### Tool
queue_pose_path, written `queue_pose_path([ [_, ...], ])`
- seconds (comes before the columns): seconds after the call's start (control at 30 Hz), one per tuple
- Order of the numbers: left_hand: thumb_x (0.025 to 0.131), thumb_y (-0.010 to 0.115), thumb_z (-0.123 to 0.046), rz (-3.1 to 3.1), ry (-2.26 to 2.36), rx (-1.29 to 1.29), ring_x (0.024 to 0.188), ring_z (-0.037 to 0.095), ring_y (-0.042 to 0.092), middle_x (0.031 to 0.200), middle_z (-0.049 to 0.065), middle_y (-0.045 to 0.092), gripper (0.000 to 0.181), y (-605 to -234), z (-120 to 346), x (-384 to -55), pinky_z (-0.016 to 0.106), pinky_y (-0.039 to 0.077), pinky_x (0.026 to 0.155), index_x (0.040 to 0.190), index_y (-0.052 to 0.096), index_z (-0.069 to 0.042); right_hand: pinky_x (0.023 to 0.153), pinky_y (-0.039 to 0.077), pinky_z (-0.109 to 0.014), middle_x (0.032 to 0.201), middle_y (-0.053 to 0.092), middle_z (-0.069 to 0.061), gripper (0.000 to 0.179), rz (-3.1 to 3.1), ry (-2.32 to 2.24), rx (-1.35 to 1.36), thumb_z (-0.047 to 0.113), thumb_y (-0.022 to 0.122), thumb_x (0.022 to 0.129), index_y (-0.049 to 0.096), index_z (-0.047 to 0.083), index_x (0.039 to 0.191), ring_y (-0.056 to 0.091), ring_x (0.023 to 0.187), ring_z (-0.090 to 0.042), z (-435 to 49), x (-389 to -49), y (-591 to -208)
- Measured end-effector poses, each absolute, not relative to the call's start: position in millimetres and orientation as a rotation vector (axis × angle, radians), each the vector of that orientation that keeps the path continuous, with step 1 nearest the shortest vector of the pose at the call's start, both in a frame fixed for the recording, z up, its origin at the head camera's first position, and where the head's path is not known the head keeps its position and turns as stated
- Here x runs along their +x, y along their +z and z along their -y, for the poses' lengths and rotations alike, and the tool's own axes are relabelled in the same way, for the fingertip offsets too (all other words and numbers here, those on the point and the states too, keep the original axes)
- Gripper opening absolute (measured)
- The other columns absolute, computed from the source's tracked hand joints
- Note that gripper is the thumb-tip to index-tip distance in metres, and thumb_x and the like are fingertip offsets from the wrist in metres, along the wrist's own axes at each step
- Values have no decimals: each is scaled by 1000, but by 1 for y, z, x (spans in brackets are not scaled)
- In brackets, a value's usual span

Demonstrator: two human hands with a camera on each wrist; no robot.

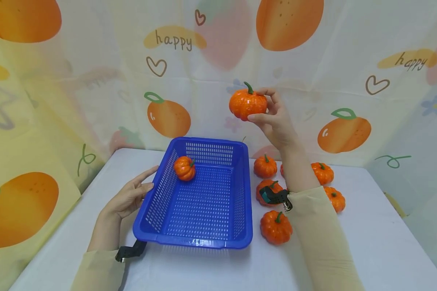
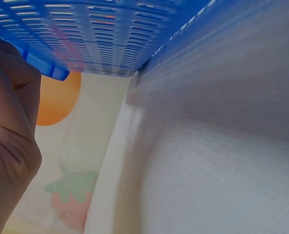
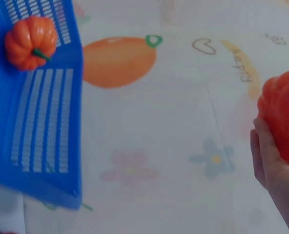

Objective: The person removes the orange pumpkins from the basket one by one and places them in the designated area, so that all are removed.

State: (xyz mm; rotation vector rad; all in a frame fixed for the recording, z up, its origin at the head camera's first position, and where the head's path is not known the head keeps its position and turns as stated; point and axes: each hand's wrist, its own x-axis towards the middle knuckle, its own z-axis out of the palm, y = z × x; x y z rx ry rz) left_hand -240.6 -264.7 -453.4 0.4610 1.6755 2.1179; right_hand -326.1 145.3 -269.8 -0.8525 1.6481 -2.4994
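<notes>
High over the back of the table, my right hand [image 1: 276, 119] holds a small orange pumpkin [image 1: 247, 104] with a green stem, thumb below and fingers behind. In the right wrist view that pumpkin [image 3: 283, 117] shows at the right edge, partly cut off. My left hand [image 1: 131, 196] grips the left rim of a blue plastic basket [image 1: 194, 243], thumb at the rim and fingers along the outside. Inside the basket, a single pumpkin [image 1: 184, 168] lies in the back left corner. From the left wrist, the slotted basket wall [image 2: 110, 29] appears overhead beside the curled fingers [image 2: 12, 92].
Several more pumpkins [image 1: 276, 227] sit on the white table [image 1: 371, 242] to the right of the basket, some partly hidden behind my right forearm. A fruit-print cloth [image 1: 211, 93] hangs behind the table. Each wrist carries a small black camera mount [image 1: 131, 251].
</notes>
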Motion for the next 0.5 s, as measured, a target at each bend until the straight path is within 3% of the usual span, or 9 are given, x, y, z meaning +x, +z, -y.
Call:
queue_pose_path([
  [0.5, 107, 34, -10, -1688, 2107, 435, 67, 6, 68, 97, -4, 75, 62, -452, 264, -239, 17, 59, 63, 160, 3, -15, 89, 59, -22, 127, 49, -6, 48, -1709, -2519, -901, -21, 51, 86, 53, 14, 119, 56, 109, -18, -241, -300, -298],
])
